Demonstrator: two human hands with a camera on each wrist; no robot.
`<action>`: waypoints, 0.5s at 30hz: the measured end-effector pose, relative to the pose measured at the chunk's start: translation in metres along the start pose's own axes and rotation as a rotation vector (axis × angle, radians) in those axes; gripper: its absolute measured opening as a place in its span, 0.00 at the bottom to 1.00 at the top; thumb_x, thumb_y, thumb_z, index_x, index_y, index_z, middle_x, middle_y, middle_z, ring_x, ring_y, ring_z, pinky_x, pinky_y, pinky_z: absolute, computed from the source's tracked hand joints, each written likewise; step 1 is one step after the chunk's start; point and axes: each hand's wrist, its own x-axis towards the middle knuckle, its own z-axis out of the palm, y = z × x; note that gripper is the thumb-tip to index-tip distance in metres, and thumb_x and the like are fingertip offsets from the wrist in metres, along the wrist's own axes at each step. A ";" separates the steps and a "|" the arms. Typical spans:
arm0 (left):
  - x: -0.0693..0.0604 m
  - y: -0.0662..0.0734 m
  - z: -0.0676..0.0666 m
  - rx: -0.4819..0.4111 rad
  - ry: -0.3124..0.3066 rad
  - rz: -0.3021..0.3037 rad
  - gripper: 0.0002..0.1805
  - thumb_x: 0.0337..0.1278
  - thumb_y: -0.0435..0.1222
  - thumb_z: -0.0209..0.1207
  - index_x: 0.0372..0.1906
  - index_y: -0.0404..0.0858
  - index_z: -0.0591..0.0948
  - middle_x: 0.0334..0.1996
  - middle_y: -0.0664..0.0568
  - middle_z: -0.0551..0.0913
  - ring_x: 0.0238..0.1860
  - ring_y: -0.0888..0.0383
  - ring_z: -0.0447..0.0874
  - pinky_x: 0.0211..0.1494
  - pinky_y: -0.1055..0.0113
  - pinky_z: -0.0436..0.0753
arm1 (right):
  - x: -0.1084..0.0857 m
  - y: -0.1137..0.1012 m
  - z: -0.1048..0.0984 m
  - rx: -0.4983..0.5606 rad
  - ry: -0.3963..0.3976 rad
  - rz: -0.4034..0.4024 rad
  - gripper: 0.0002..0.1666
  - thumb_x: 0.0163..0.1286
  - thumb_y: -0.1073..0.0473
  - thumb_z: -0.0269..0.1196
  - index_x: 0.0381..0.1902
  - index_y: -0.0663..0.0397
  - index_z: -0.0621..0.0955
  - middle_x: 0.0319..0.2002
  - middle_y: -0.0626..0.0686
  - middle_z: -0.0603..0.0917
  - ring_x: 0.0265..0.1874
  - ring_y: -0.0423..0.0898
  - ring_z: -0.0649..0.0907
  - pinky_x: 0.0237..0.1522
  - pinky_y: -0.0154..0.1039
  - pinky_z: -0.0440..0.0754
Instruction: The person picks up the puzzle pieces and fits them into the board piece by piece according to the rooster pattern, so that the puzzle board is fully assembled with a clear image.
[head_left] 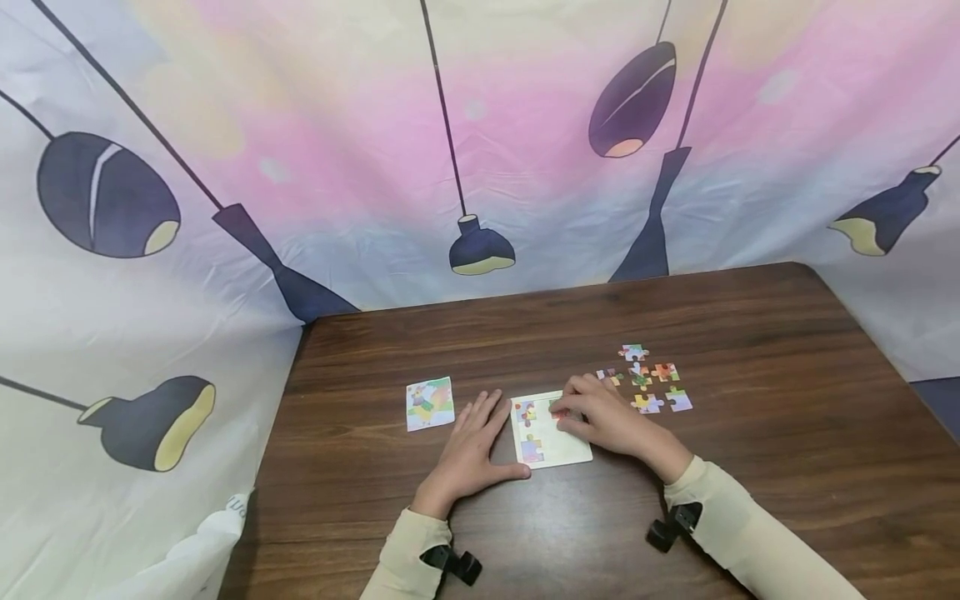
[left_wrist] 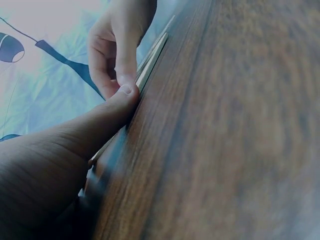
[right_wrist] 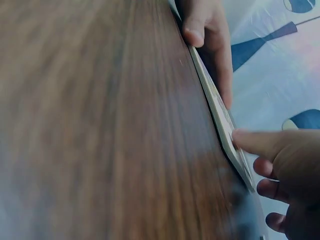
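Observation:
A pale square puzzle board (head_left: 566,450) lies on the table. One jigsaw piece (head_left: 527,412) sits in its upper left corner, another jigsaw piece (head_left: 532,451) in its lower left. My right hand (head_left: 611,421) reaches over the board's right side, its thumb and fingertips bent about a red and green jigsaw piece (head_left: 557,407) at the upper right, which they partly cover. Along the left edge rests my left hand (head_left: 468,450), fingers stretched out and thumb at the near left corner. In the right wrist view the right thumb (right_wrist: 260,142) touches the board's face.
Left of the board lies a square picture card (head_left: 431,404). Several loose jigsaw pieces (head_left: 665,372) are scattered to its right, beyond my right hand. A printed curtain (head_left: 375,167) hangs behind the brown wooden table (head_left: 787,400).

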 end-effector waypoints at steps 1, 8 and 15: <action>0.000 0.000 0.000 0.003 -0.001 0.000 0.60 0.56 0.64 0.71 0.85 0.40 0.58 0.85 0.44 0.51 0.86 0.45 0.42 0.85 0.42 0.46 | 0.001 0.000 0.001 -0.008 0.002 -0.013 0.12 0.72 0.55 0.73 0.52 0.45 0.91 0.41 0.41 0.78 0.38 0.39 0.70 0.42 0.42 0.63; 0.001 -0.001 0.001 0.007 -0.002 0.002 0.60 0.57 0.64 0.71 0.85 0.40 0.58 0.85 0.43 0.51 0.86 0.44 0.42 0.84 0.42 0.46 | 0.002 0.004 0.002 -0.054 0.036 -0.018 0.11 0.68 0.55 0.76 0.48 0.43 0.93 0.40 0.41 0.77 0.39 0.40 0.70 0.42 0.43 0.61; 0.001 -0.002 -0.001 -0.004 0.000 0.002 0.59 0.58 0.64 0.70 0.85 0.40 0.58 0.85 0.44 0.50 0.86 0.45 0.41 0.85 0.42 0.45 | 0.002 0.005 -0.003 -0.022 0.010 0.015 0.11 0.69 0.55 0.76 0.49 0.43 0.93 0.40 0.41 0.77 0.39 0.40 0.70 0.46 0.49 0.65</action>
